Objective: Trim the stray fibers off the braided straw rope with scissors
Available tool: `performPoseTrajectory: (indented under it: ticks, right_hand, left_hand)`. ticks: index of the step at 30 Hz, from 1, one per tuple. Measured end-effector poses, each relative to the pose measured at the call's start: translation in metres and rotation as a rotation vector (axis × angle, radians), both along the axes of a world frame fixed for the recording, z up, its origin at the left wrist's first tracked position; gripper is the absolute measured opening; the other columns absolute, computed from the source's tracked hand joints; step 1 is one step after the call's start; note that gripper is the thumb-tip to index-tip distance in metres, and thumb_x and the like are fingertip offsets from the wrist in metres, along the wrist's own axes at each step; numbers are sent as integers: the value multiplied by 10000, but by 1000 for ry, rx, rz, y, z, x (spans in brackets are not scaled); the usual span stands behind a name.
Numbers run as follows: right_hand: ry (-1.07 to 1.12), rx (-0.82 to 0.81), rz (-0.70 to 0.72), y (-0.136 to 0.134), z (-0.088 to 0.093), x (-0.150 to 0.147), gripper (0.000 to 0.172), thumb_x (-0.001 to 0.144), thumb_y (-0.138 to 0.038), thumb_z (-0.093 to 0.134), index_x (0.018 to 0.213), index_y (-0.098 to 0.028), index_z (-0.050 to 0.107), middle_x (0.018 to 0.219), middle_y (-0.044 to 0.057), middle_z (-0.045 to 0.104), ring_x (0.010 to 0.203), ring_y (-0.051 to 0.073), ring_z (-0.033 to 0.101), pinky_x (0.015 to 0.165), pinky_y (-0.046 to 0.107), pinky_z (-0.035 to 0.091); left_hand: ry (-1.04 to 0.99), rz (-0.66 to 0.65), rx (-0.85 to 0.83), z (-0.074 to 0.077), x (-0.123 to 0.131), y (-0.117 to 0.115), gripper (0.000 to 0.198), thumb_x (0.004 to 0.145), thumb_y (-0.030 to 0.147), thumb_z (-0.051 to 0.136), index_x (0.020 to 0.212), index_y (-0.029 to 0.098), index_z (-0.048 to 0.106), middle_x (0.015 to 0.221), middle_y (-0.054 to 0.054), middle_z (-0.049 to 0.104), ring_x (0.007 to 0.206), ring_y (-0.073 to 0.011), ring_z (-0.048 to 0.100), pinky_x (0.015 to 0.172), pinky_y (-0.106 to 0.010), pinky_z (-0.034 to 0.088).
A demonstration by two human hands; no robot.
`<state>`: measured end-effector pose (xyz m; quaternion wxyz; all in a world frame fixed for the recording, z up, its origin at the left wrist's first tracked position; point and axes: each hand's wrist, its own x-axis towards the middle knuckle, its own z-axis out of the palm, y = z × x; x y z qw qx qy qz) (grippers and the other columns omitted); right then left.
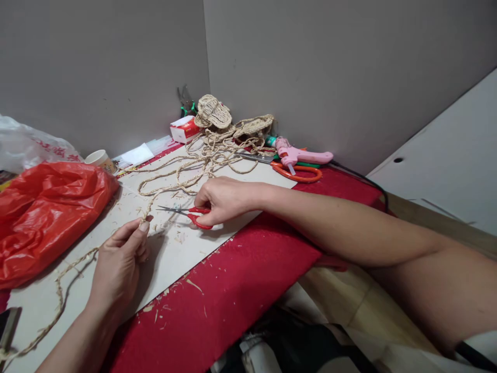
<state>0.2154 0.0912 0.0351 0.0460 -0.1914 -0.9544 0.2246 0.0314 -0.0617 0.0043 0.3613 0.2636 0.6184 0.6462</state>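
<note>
My left hand (122, 248) pinches a braided straw rope (148, 205) between thumb and fingers. One stretch of the rope trails down to the lower left, and the other runs back to a loose tangle (217, 150) on the white board (186, 248). In my right hand (223, 199) is a small pair of red-handled scissors (182, 211), fingers in the loops. Its slim blades point left toward the rope just above my left fingertips, slightly parted and apart from the rope.
A red plastic bag (54, 207) and a paper cup (100, 159) stand left. At the back are a red-white box (185, 129), pliers (188, 106) and woven straw pieces (213, 111). A pink glue gun (303, 154) with a cord lies by orange-handled scissors (301, 173). Straw scraps litter the red cloth (233, 290).
</note>
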Motion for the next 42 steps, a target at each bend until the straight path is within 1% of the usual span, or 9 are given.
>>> performPoseTrajectory:
  ticks: [4, 8, 14, 21, 23, 27, 34, 38, 42]
  right_hand:
    - [96, 151, -21, 2, -3, 1, 357, 758, -437, 587, 537, -178, 479, 492, -59, 355, 508, 72, 239, 553, 280, 187]
    - [101, 369, -30, 0, -8, 0, 339, 770, -476, 558, 611, -178, 598, 522, -24, 482, 516, 90, 229, 558, 286, 168]
    - [16, 544, -62, -4, -11, -4, 423, 840, -513, 481, 777, -168, 717, 676, 71, 671, 559, 134, 413, 562, 306, 164]
    - [9, 574, -28, -4, -15, -6, 363, 884, -364, 448, 799, -166, 740, 739, 75, 703, 556, 123, 430, 555, 310, 161]
    - [26, 563, -35, -4, -15, -6, 364, 887, -350, 441, 788, -171, 742, 725, 63, 699, 547, 117, 411, 554, 308, 158]
    - [74, 504, -69, -2, -13, -5, 364, 878, -394, 466, 770, -179, 739, 680, 39, 678, 534, 108, 386, 556, 297, 160]
    - [27, 479, -59, -5, -14, -5, 411, 829, -506, 496, 806, -166, 726, 724, 79, 702, 568, 133, 445, 571, 300, 183]
    - [16, 509, -37, -8, -19, -9, 436, 833, -509, 479, 868, -149, 722, 801, 117, 723, 630, 168, 522, 589, 305, 219]
    - [24, 494, -50, -9, -23, -10, 435, 829, -508, 482, 877, -149, 723, 802, 119, 726, 647, 176, 542, 597, 308, 244]
  left_hand:
    - [48, 8, -5, -2, 2, 0, 278, 631, 291, 865, 821, 152, 716, 548, 44, 427, 513, -72, 333, 446, -183, 274]
    - [70, -10, -15, -1, 3, 0, 256, 650, 292, 854, 821, 159, 720, 552, 40, 431, 516, -72, 339, 458, -180, 278]
    - [120, -31, -16, -5, 4, -2, 237, 679, 311, 836, 835, 171, 725, 539, 42, 448, 517, -73, 347, 468, -174, 288]
    - [130, -71, -7, -7, 3, -2, 186, 726, 297, 804, 819, 169, 705, 549, 43, 437, 512, -67, 348, 468, -175, 282]
    - [128, -86, -6, -6, 3, -2, 191, 748, 294, 787, 874, 170, 713, 556, 43, 438, 509, -64, 347, 467, -170, 277]
    - [65, -102, -13, -3, 6, -2, 236, 794, 287, 740, 991, 158, 720, 514, 54, 403, 477, -64, 315, 442, -168, 260]
    - [-99, -131, -39, 8, 15, -2, 190, 807, 238, 688, 968, 138, 711, 449, 78, 306, 432, -67, 210, 401, -176, 247]
    - [-173, -131, -48, 8, 14, -3, 155, 776, 188, 697, 930, 175, 695, 427, 85, 294, 412, -69, 189, 386, -177, 244]
    - [-188, -126, -49, 8, 13, -3, 164, 766, 158, 695, 927, 186, 682, 418, 87, 302, 405, -71, 185, 379, -175, 250]
